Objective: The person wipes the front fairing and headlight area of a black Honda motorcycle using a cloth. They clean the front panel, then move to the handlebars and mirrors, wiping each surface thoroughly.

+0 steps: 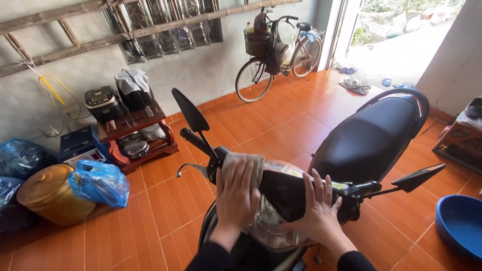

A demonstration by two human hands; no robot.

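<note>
Cloth (247,163), soft and limp, lay low in the frame's centre on the motorbike's handlebar cowl (286,193), pressed flat under the left hand (236,193), fingers together; it looked best gripped bunched. The right hand (319,211), fingers spread, braced the slippery-looking headlight cover (268,228).

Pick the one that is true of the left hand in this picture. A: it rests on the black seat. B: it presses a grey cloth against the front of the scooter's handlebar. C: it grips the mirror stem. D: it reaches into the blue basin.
B: the left hand lies flat on a grey cloth pressed to the scooter's handlebar cover, beside the right hand.
</note>
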